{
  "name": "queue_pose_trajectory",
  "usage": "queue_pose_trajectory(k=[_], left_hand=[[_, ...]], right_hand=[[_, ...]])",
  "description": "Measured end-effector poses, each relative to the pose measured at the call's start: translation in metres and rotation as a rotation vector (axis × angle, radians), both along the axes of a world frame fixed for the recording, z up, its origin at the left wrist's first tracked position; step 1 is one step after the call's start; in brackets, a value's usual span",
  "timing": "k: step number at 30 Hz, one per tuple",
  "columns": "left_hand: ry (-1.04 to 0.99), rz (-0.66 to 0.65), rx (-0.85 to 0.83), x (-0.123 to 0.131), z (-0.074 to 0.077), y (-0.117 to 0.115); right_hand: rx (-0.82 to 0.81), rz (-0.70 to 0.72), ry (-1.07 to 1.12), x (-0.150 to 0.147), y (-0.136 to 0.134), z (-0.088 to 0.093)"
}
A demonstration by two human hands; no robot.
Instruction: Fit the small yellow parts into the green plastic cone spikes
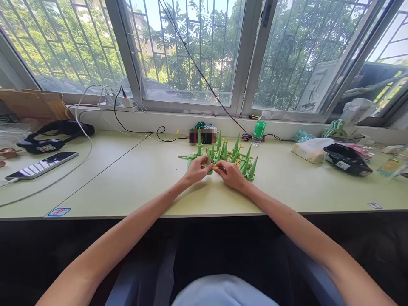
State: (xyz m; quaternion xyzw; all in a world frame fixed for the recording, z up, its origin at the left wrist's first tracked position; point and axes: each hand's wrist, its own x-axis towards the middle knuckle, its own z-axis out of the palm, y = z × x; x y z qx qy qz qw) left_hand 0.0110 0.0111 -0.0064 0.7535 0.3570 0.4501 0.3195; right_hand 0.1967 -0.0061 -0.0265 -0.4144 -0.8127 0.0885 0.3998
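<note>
Both my hands meet at the middle of the pale green table [134,178], in front of a cluster of green cone-shaped plastic spikes [237,155]. My left hand [196,170] has its fingers curled around one green spike [209,166]. My right hand [231,174] pinches a small yellow piece [216,168] held against that spike. Several more spikes stand upright or lie on their sides just behind my fingers, with small yellow bits among them.
A phone [41,165] and a black headset [54,135] lie at the left, with white and black cables [140,129] running to a power strip on the sill. A green bottle [259,131], a tissue pack [310,149] and a black pouch [346,159] sit at the right.
</note>
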Motion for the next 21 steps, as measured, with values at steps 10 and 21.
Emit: queue_pose_trajectory(k=[10,21], left_hand=[[0.023,-0.019,0.024,-0.0003,-0.0014,0.0001],[0.036,-0.025,0.01,-0.0024,-0.0043,0.0036]], right_hand=[[-0.076,-0.072,-0.04,-0.0009,-0.0026,0.0034],[-0.042,-0.035,-0.082,-0.0013,0.0005,0.0006]])
